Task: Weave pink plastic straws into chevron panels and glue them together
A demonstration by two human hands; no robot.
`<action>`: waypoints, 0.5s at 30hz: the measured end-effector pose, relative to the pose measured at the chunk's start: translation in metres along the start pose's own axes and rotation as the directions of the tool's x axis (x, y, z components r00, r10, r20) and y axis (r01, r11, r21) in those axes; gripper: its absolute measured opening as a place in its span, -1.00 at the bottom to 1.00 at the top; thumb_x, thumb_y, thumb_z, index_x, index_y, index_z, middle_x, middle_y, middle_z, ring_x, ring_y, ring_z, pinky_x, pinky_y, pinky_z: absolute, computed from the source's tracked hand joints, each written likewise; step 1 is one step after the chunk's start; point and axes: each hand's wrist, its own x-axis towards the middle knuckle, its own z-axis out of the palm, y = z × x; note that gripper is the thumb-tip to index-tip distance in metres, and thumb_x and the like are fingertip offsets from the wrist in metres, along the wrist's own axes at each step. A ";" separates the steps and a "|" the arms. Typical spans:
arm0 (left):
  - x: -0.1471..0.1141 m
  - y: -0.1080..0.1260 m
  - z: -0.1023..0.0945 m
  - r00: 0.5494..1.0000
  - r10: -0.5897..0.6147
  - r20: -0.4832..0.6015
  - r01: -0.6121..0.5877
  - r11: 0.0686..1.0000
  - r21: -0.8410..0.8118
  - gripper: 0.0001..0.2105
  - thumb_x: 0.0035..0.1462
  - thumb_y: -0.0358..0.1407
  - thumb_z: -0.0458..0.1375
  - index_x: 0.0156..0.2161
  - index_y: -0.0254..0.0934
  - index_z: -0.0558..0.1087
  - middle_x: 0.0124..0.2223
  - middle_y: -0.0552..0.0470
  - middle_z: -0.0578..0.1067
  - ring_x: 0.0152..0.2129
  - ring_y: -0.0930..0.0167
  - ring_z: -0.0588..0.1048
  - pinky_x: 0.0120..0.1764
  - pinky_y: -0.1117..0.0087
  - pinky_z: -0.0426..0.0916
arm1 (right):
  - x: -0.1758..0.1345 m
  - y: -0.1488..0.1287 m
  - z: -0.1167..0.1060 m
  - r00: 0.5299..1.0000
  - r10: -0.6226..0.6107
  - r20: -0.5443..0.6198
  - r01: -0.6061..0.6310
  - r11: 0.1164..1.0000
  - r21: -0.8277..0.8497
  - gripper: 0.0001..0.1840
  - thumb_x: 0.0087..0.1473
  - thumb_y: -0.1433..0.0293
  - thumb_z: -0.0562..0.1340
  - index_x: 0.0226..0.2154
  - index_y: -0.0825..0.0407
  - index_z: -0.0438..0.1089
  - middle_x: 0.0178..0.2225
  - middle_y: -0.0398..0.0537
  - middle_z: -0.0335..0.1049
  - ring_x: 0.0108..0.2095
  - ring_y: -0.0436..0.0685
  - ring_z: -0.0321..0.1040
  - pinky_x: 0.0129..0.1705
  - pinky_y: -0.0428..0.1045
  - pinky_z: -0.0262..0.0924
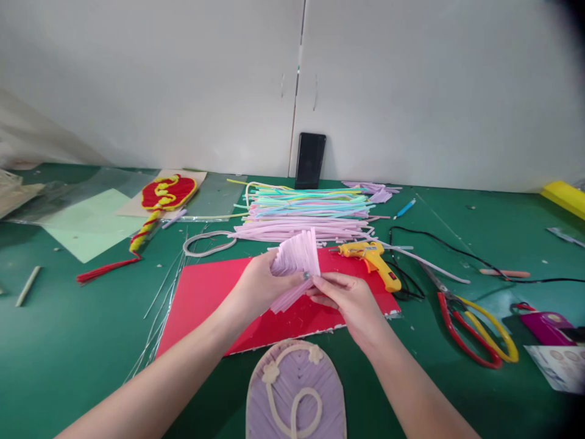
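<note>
My left hand (269, 277) is closed round a bundle of short pale-lilac pipe cleaners (298, 253), held up over a red board (201, 289). At the bundle's lower right, my right hand (345, 299) pinches its edge between thumb and fingers. The strips fan out at the top and poke out below the left thumb. Nearest me lies a rounded lilac panel (296, 390) with a cream border, a looping cream line and small cream flowers.
Behind the board lies a pile of pastel pipe cleaners (306, 228), with a phone (311, 160) leaning on the wall. To the right are a yellow glue gun (375, 262), its black cord, and red-and-yellow scissors (473, 326). A red-and-yellow tasselled ornament (167, 194) lies left.
</note>
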 end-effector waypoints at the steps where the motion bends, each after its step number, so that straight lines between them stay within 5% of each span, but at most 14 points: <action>1: 0.001 0.000 -0.001 1.000 0.014 -0.008 -0.014 1.000 0.012 -0.69 -0.12 -0.16 0.19 -0.27 -0.32 0.44 -0.36 0.02 0.53 -0.46 0.37 0.45 -0.46 0.44 0.29 | -0.001 0.000 0.000 1.000 0.001 0.003 -0.001 1.000 0.001 -0.71 -0.31 0.30 0.41 -0.48 0.16 0.51 -0.54 -0.03 0.49 -0.44 0.10 0.47 -0.30 -0.02 0.40; 15: -0.006 0.023 -0.021 0.984 0.092 -0.151 -0.103 0.993 -0.063 -0.75 0.04 -0.16 0.05 -0.39 -0.31 0.44 -0.48 0.10 0.41 -0.56 0.49 0.30 -0.50 0.50 0.16 | -0.005 -0.001 -0.001 0.983 0.073 0.167 -0.079 0.997 0.026 -0.79 -0.30 0.30 0.41 -0.54 0.09 0.52 -0.57 -0.08 0.49 -0.50 0.01 0.43 -0.41 -0.12 0.35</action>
